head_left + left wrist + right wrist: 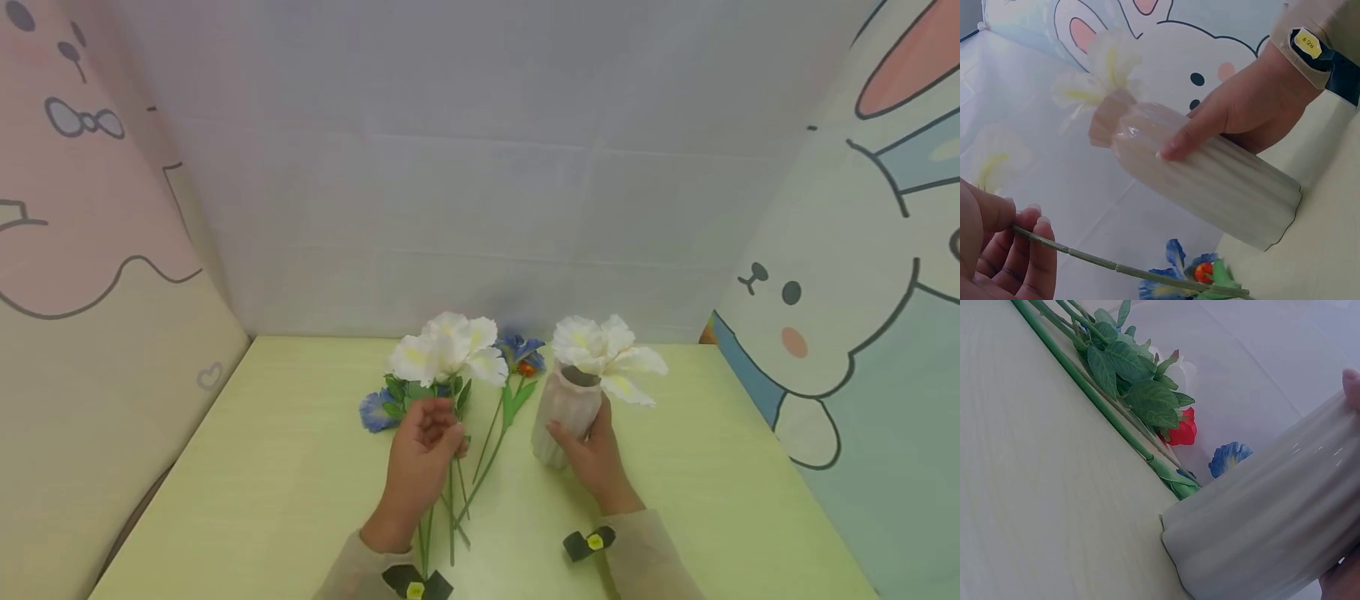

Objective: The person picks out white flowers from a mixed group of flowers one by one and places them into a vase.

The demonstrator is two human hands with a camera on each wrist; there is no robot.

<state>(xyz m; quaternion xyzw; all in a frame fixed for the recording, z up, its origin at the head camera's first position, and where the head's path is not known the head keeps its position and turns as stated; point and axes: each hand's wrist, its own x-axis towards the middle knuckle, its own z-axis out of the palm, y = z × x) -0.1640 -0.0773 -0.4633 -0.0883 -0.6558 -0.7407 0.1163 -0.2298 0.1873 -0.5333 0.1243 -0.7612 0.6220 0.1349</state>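
My left hand (423, 454) pinches the thin green stem (1094, 258) of a white iris (450, 348) between thumb and fingertips. The bloom stands above the fingers. My right hand (596, 462) grips a white ribbed vase (553, 421) around its side, thumb across the front. Another white iris (609, 354) rises from the vase's mouth, its stem hidden inside. The vase base (1179, 544) is at the tabletop in the right wrist view; whether it bears fully on it I cannot tell. The held iris is left of the vase, apart from it.
On the pale table (247, 467) between and behind my hands lie more flowers: a blue flower (527, 354) beside an orange-red one (527, 368), another blue flower (378, 412) at left, and a red rose (1184, 428) with green leaves. A plain cloth wall (480, 192) stands behind.
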